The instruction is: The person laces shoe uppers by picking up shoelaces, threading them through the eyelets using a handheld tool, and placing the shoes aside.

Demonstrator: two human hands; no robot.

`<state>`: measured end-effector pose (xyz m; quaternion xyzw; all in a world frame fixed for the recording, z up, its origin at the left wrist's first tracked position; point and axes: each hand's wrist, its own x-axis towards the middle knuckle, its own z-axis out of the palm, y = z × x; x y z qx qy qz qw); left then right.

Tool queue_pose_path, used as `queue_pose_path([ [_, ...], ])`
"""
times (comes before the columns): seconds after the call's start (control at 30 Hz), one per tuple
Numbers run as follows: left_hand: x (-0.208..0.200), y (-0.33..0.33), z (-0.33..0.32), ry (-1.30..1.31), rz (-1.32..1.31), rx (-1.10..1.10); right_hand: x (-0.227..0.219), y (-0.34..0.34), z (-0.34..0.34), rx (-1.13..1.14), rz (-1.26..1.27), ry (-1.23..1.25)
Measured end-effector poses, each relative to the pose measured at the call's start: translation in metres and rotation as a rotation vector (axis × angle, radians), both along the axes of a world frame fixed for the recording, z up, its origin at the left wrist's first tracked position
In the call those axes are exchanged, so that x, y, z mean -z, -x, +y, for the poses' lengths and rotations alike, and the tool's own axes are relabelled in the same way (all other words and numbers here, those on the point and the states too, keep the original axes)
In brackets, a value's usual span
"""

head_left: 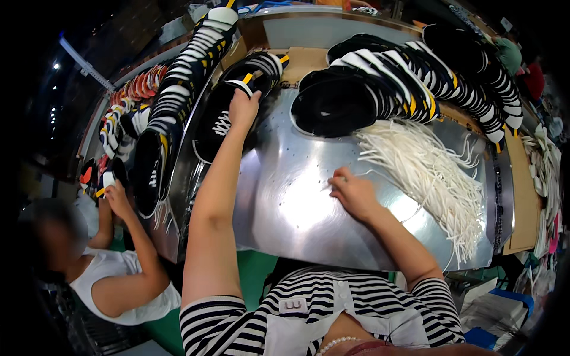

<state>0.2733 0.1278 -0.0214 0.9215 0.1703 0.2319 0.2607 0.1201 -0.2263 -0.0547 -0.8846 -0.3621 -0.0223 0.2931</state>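
Note:
My left hand (243,109) reaches far forward and rests its fingers on a black shoe upper with white laces (225,113) at the back left of the shiny metal table (285,196). My right hand (351,193) lies on the table's middle, fingers pinched on a thin white shoelace (333,181). A big bundle of white shoelaces (427,172) fans out just right of that hand. Stacked black uppers with white and yellow stripes (386,83) lie behind it.
A long row of black-and-white uppers (178,89) runs along the table's left edge. Another person in a white top (113,279) works at the lower left, hands on a shoe piece (107,181). Colourful uppers (127,101) lie beyond. More laces (549,172) hang far right.

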Motion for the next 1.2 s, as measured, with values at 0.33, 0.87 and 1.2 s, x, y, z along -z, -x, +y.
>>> queue_pose_path([
  [0.33, 0.044, -0.083, -0.002, 0.619, -0.105, 0.515, -0.012, 0.031, -0.015, -0.009, 0.230, -0.147],
  [0.87, 0.013, 0.061, -0.079, 0.425, -0.471, 0.222, -0.129, 0.113, -0.026, -0.538, 1.215, -1.183],
  [1.2, 0.013, 0.262, -0.245, -0.309, -0.183, 0.617, -0.128, 0.145, 0.018, -0.990, 1.439, -0.944],
])
